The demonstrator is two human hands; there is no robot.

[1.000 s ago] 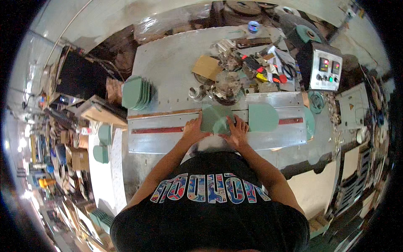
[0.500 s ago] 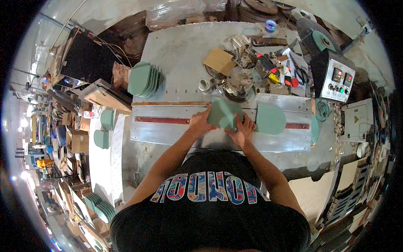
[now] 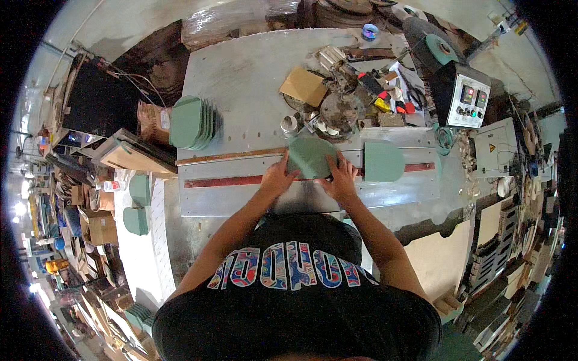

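Between my hands is a green, flat panel (image 3: 312,157) with a rounded upper edge, above the metal bench in front of me. My left hand (image 3: 278,176) grips its left edge, thumb toward the near side. The right hand (image 3: 340,177) is closed around the right edge, with fingers on the far corner. Just right of that hand, a second green panel (image 3: 384,161) with rounded corners lies on the metal fence plate. A stack of similar green panels (image 3: 188,123) stands on the bench at the left. The undersides of my fingers are hidden.
Clamped metal machine parts (image 3: 337,114) and a brown board (image 3: 303,86) lie beyond the panel, near scattered hand tools (image 3: 388,96). A control box (image 3: 468,99) stands at the right. Red strips (image 3: 223,181) run along the plate. More green panels (image 3: 136,221) lie on a white surface at left.
My view has shifted slightly, so the bench appears further left and higher. The held panel has turned between my hands and now shows its rounded edge on the far side. Both hands keep hold.
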